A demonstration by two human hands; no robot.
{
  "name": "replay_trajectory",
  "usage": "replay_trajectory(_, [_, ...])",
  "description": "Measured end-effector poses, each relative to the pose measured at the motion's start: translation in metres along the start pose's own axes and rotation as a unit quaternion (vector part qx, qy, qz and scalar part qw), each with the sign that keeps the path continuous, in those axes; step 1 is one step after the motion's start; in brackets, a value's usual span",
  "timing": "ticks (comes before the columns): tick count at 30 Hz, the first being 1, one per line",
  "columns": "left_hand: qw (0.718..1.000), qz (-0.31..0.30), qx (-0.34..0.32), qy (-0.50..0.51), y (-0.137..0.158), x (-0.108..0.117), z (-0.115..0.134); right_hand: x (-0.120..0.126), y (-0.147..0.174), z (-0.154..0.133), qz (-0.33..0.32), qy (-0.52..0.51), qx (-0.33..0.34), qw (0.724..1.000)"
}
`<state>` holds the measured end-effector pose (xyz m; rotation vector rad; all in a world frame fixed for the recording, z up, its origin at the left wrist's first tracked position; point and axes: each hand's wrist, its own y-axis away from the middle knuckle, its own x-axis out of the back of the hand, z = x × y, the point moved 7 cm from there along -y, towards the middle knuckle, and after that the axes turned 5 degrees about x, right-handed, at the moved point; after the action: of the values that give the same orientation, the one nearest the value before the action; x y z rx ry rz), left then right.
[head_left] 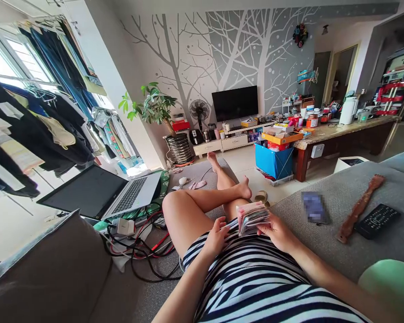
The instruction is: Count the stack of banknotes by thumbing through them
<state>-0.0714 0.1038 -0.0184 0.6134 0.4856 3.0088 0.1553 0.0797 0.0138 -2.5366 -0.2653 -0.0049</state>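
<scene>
My right hand (276,231) grips a thick wad of banknotes (253,217) by its right side, just above my lap. The notes are pink on top, with paler, greyish-green edges fanned out toward me. To the left of the wad, my left hand (217,237) rests over the striped clothing (252,269) on my lap, fingers loosely bent and apart. I see nothing held in it. My crossed bare legs (191,204) stretch out ahead on the grey sofa.
An open laptop (131,195) lies at left beside tangled cables (148,251) and a white charger (125,227). At right on the sofa are a blurred phone-like object (313,207), a brown wooden stick (360,208) and a black remote control (377,221). A cluttered table (343,131) stands beyond.
</scene>
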Motion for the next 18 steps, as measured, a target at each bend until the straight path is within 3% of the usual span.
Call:
replay_trajectory(2, [0.976, 0.048, -0.013, -0.212, -0.016, 0.003, -0.004, 0.001, 0.001, -0.001, 0.005, -0.007, -0.005, 1.0])
replay_trajectory(5, [0.959, 0.067, -0.028, -0.274, -0.031, -0.005, -0.003, 0.001, 0.002, -0.006, 0.001, -0.011, -0.006, 1.0])
replay_trajectory(8, [0.948, 0.078, -0.058, -0.303, -0.037, -0.004, 0.014, 0.0, 0.003, -0.009, -0.009, 0.001, -0.007, 1.0])
replay_trajectory(10, [0.939, 0.112, -0.087, -0.313, -0.04, 0.016, 0.041, 0.0, 0.003, -0.011, -0.009, 0.011, -0.007, 1.0])
replay_trajectory(15, [0.898, 0.255, -0.176, -0.312, -0.053, 0.092, 0.14, -0.001, 0.005, -0.018, 0.009, 0.016, -0.015, 1.0])
replay_trajectory(18, [0.881, 0.293, -0.197, -0.314, -0.062, 0.1, 0.164, -0.004, 0.004, -0.027, -0.002, 0.044, -0.003, 0.999])
